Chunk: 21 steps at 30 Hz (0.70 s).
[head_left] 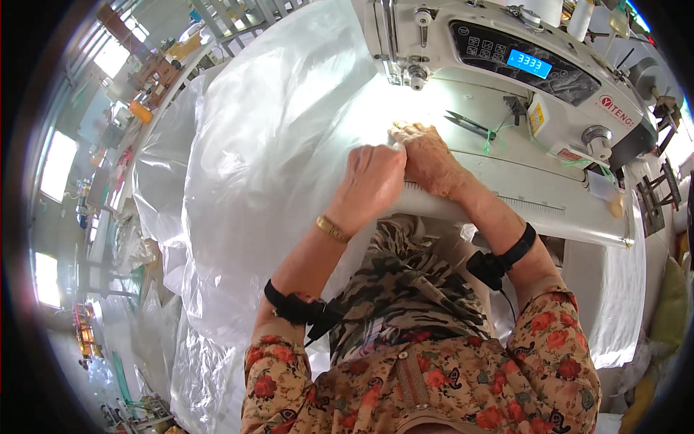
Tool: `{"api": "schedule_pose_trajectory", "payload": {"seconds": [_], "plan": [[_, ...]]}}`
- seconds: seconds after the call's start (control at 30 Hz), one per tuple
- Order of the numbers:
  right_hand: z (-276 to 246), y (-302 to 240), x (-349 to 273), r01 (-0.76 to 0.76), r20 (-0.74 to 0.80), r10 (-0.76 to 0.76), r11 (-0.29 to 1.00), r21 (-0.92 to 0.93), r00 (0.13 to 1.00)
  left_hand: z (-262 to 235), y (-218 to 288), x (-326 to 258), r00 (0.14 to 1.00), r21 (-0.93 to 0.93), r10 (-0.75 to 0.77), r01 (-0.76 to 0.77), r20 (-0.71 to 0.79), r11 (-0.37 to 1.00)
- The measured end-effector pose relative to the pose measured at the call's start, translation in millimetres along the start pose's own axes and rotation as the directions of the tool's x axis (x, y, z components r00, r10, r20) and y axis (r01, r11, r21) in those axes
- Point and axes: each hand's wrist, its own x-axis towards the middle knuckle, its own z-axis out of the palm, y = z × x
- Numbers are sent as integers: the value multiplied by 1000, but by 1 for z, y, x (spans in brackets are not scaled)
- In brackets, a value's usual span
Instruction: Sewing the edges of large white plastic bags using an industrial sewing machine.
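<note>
A large translucent white plastic sheet spreads over the left of the sewing table and hangs down beside my lap. My left hand is closed in a pinch at the sheet's right part, its fingertips beside my right hand; a bit of white shows at them. My right hand lies flat on the sewing bed with fingers stretched forward, just short of the lit needle area. Above both hands stands a white sewing machine; glare washes out the sheet under its needle. Dark thread snips lie right of my right hand.
A ruler scale runs along the table's front edge. Green thread lies by the snips. The machine's control panel is lit. White thread spools stand at the top right. A cluttered workbench is at the far left.
</note>
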Motion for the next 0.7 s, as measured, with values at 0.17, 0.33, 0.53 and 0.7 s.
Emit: {"api": "schedule_pose_trajectory", "payload": {"seconds": [0.17, 0.33, 0.53, 0.7], "plan": [[9, 7, 8, -94, 33, 93, 995, 23, 995, 9, -17, 31, 878, 96, -314, 300, 361, 949], [15, 9, 6, -85, -59, 87, 996, 38, 995, -32, -3, 1, 935, -194, -290, 329, 202, 924], [16, 13, 6, -61, -135, 77, 991, 118, 988, -43, -45, -83, 812, 248, -575, 541, 94, 804], [18, -13, -36, 76, -419, 4, 982, 175, 908, -21, -110, -103, 886, 171, -462, 449, 39, 877]]}}
